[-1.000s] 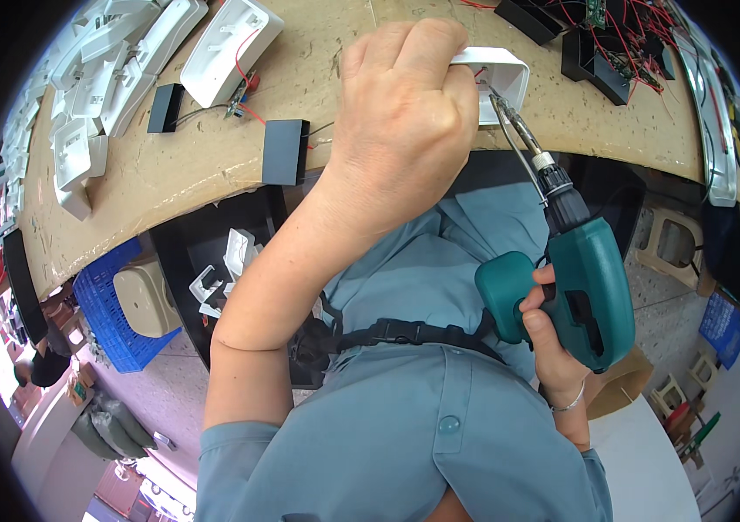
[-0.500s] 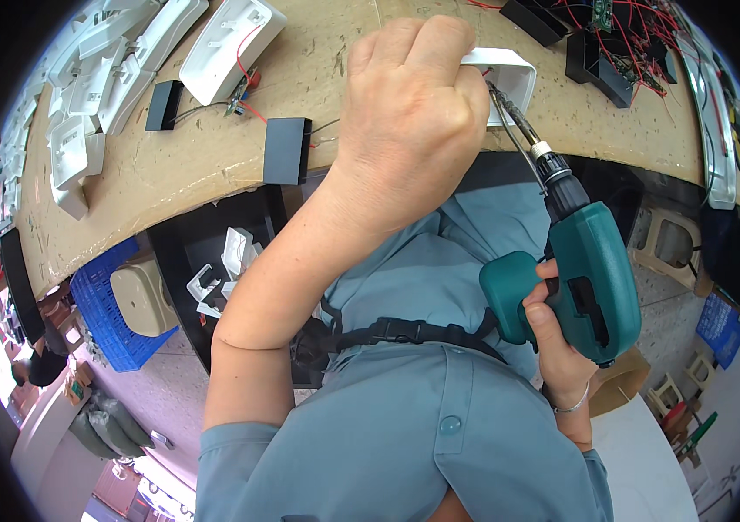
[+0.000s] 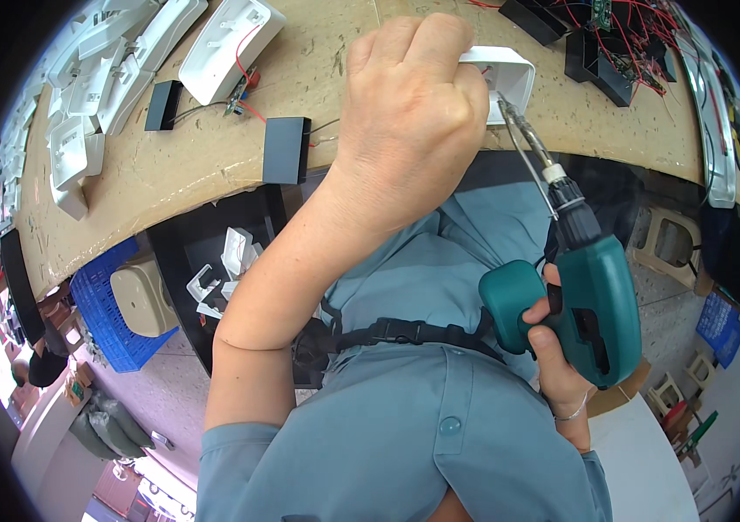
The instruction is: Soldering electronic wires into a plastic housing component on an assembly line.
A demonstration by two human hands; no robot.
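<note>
My left hand (image 3: 409,113) grips a white plastic housing (image 3: 509,74) that rests on the brown workbench (image 3: 213,157) near its front edge; the hand covers most of it. My right hand (image 3: 557,357) holds a teal cordless screwdriver (image 3: 592,296) by its handle below the bench edge. The long metal bit (image 3: 527,148) slants up and its tip meets the housing's right side.
A black box (image 3: 286,150) with wires lies left of my left hand. More white housings (image 3: 231,39) and another black box (image 3: 163,104) lie at the far left. Black modules with red wiring (image 3: 605,43) sit at the far right. A blue crate (image 3: 122,309) stands under the bench.
My left hand and the housing have shifted slightly. The screwdriver stays angled with its bit on the housing.
</note>
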